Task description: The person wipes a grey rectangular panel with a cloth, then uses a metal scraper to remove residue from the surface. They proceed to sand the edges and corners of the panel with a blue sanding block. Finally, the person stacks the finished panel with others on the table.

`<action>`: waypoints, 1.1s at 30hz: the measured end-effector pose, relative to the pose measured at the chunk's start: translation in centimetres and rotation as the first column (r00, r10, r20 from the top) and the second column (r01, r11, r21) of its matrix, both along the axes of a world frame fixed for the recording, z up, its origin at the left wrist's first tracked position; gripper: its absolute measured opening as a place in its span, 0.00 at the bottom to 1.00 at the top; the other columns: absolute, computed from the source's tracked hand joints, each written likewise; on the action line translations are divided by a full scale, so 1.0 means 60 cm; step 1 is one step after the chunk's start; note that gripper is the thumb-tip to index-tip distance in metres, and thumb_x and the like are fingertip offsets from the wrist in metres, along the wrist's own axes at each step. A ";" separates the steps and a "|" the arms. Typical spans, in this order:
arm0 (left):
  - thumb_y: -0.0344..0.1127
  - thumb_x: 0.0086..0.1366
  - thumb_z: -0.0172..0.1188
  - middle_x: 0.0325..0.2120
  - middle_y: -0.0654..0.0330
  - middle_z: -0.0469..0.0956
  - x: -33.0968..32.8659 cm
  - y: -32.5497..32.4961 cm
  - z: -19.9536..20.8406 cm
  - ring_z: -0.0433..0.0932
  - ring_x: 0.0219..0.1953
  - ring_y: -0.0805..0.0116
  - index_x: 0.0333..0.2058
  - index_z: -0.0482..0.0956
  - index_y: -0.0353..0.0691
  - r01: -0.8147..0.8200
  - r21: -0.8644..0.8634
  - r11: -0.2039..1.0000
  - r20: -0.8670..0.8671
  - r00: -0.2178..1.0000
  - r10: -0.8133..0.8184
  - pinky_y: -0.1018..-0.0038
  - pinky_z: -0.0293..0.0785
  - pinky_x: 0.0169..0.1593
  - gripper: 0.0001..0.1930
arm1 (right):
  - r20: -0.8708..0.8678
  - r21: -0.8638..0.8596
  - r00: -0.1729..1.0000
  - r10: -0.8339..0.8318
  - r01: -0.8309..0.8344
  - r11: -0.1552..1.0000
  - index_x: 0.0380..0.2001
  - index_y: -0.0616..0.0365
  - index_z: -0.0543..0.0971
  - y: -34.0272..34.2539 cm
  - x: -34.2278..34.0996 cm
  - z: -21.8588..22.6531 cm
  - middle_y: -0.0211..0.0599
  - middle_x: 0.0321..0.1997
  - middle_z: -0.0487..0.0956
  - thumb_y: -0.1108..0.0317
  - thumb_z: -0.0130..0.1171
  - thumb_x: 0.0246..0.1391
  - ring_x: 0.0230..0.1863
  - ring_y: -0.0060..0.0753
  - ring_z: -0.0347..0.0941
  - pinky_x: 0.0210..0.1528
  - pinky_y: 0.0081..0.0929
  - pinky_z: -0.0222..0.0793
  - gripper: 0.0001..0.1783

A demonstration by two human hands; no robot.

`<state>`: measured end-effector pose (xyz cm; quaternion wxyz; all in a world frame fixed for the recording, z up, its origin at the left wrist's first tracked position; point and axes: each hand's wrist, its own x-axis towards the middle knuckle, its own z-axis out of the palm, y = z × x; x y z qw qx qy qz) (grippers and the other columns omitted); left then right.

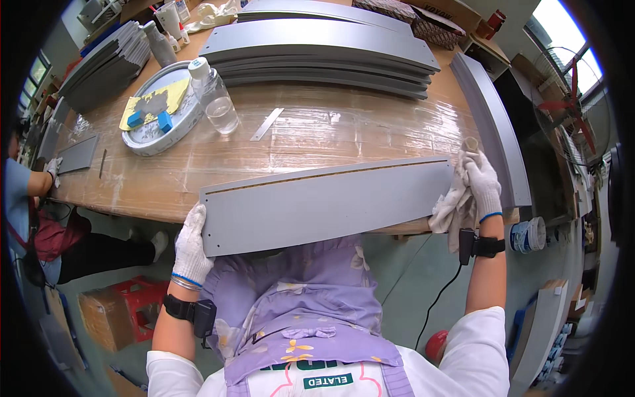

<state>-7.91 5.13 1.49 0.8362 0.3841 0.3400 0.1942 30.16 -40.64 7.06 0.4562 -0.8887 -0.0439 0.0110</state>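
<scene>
1. I'm holding a long grey panel by both ends, tilted up on edge at the near rim of the desk, its lower part hanging over my lap.
2. Left hand, gloved, is clamping the panel's left end, fingers wrapped behind the corner.
3. Right hand, gloved, is gripping the right end together with a white rag; a small tube-like thing is poking up above the fingers, and I can't tell what it is.
4. Step, as I judge it: handling or wiping the panel, likely mid-clean or turning it for a check. The rag in the right hand points to wiping.
5. Next move probably calls for steadying the panel with the left hand while the right one runs the rag along the face, or laying it flat on the desk.
6. Nearby: a stack of panels at the far side, a round tray, a bottle, and a metal strip.
7. Another person's gloved hand is working at the far left on a small grey piece.
</scene>
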 end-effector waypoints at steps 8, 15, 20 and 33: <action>0.46 0.76 0.45 0.58 0.58 0.72 -0.016 -0.017 -0.003 0.75 0.57 0.63 0.64 0.65 0.43 0.008 -0.262 0.965 0.170 0.985 0.038 0.64 0.77 0.57 0.23 | 0.275 -0.653 0.548 0.790 -0.497 0.572 0.64 0.58 0.68 0.461 -0.377 -0.056 0.58 0.71 0.60 0.45 0.58 0.52 0.71 0.61 0.53 0.71 0.57 0.45 0.41; 0.59 0.74 0.41 0.56 0.49 0.73 -0.048 0.014 -0.022 0.73 0.59 0.52 0.58 0.70 0.38 0.130 -0.518 0.845 0.429 0.895 0.125 0.54 0.73 0.58 0.30 | 0.325 -0.582 0.395 0.859 -0.632 0.511 0.57 0.55 0.76 0.476 -0.376 -0.023 0.49 0.62 0.72 0.64 0.61 0.49 0.59 0.51 0.70 0.62 0.43 0.65 0.29; 0.58 0.74 0.42 0.48 0.49 0.80 -0.071 0.009 -0.072 0.77 0.54 0.52 0.44 0.79 0.35 0.196 -0.615 0.764 0.462 0.875 0.147 0.53 0.74 0.58 0.29 | 0.245 -0.780 0.963 -0.110 0.264 0.567 0.64 0.49 0.69 0.212 -0.146 -0.047 0.52 0.64 0.68 0.52 0.54 0.61 0.61 0.56 0.67 0.62 0.46 0.65 0.30; 0.75 0.66 0.35 0.60 0.47 0.70 -0.110 0.012 -0.093 0.67 0.63 0.46 0.56 0.74 0.37 0.257 -0.599 0.758 0.577 0.796 0.185 0.55 0.62 0.67 0.45 | -0.131 -0.422 -0.048 0.990 -0.901 -0.099 0.57 0.51 0.74 0.629 -0.549 0.007 0.46 0.52 0.78 0.62 0.58 0.53 0.46 0.48 0.78 0.48 0.41 0.74 0.26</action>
